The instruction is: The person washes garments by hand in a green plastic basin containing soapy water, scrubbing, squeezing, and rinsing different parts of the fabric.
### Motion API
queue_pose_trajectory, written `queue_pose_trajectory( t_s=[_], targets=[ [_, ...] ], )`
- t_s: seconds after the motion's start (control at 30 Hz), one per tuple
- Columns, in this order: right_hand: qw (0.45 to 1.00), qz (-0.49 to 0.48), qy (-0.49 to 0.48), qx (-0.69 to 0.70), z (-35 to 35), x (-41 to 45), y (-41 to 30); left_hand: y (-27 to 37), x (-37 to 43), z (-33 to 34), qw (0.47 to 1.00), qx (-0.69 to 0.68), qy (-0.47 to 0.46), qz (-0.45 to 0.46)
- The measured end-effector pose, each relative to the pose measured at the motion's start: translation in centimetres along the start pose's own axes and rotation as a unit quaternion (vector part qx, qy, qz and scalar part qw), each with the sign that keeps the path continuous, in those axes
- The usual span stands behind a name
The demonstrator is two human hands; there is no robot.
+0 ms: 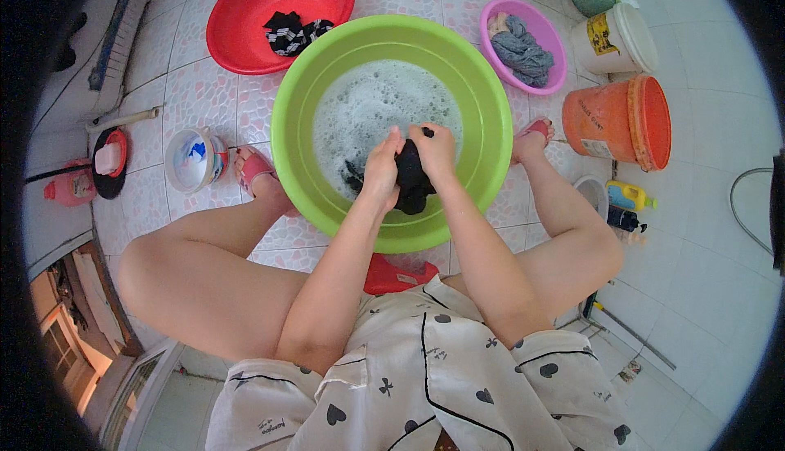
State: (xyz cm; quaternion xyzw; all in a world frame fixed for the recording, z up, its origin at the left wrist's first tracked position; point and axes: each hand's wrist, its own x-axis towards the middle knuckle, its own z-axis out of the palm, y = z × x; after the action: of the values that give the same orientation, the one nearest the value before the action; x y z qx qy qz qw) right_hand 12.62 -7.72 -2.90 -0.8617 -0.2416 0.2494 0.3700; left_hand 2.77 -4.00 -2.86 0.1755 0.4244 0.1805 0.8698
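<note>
A large green plastic basin (pixel 294 101) stands on the floor between my feet, holding sudsy water (pixel 386 95). Above its near right part, both hands grip a wet black cloth (pixel 414 175). My left hand (pixel 384 166) is against the cloth's left side, fingers pointing up and away. My right hand (pixel 436 150) is closed around its upper right part, with a bit of black fabric showing between the fingers. Another dark piece of fabric (pixel 352 176) lies in the suds left of my left hand; whether it joins the held cloth cannot be told.
A red basin (pixel 239 21) with black and striped fabric (pixel 288 37) stands at far left. A pink basin (pixel 559 58) holds grey cloth (pixel 521 49). Right are an orange bucket (pixel 598 120), a white bucket (pixel 598 52) and bottles (pixel 628 195); left, a small tub (pixel 184 166) and soap (pixel 108 158).
</note>
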Motion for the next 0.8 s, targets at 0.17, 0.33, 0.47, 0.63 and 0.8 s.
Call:
queue_pose_trajectory(
  t_s=[0.17,0.33,0.47,0.63,0.8],
  targets=[
    [0.917,0.208,-0.088,0.33,-1.4,-0.8,-0.5,1.7,-1.0,0.4,0.989,0.069,-0.091,0.098],
    [0.957,0.129,-0.089,0.246,-2.8,-1.9,-3.2,1.7,-1.3,-0.9,0.945,0.195,-0.261,-0.024],
    [0.979,0.057,-0.056,0.19,-2.8,-1.3,-2.9,3.3,-3.1,1.0,0.923,0.286,-0.255,0.026],
    [0.99,-0.06,-0.12,0.053,-3.4,-1.9,-6.0,4.5,-2.5,0.5,0.888,0.402,-0.226,0.004],
    [0.956,-0.225,-0.145,-0.118,-4.8,-3.2,-9.5,3.6,-2.2,0.1,0.937,0.276,-0.178,0.116]
  ],
)
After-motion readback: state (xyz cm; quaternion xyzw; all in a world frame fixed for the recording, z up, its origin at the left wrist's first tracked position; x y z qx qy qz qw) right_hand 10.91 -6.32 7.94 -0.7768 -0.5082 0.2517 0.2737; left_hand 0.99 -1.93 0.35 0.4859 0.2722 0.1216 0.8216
